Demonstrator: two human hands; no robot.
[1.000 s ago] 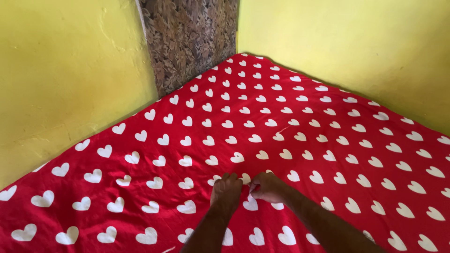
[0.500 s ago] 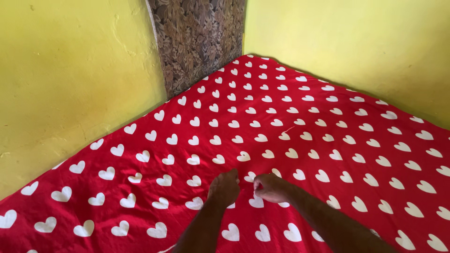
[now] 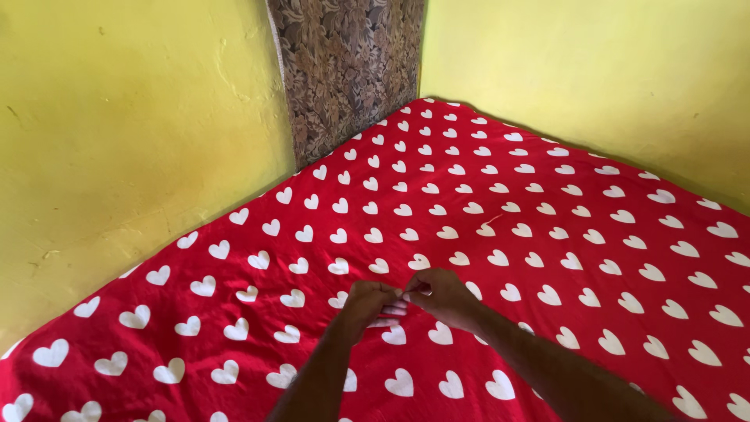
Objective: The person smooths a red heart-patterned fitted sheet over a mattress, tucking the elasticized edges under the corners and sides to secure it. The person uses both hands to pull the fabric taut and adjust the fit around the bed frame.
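- Red cloth bedsheet with white hearts (image 3: pixel 547 234): matt, soft, faintly creased.
- Yellow painted walls (image 3: pixel 117 141): matt, rough, patchy plaster.
- Brown floral fabric panel (image 3: pixel 348 66): matt, woven.

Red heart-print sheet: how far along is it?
Done: the red bedsheet with white hearts lies spread flat up to both yellow walls. In hand: left hand and right hand meet, pinching something tiny above the cloth. Left: faint wrinkles near the hands.
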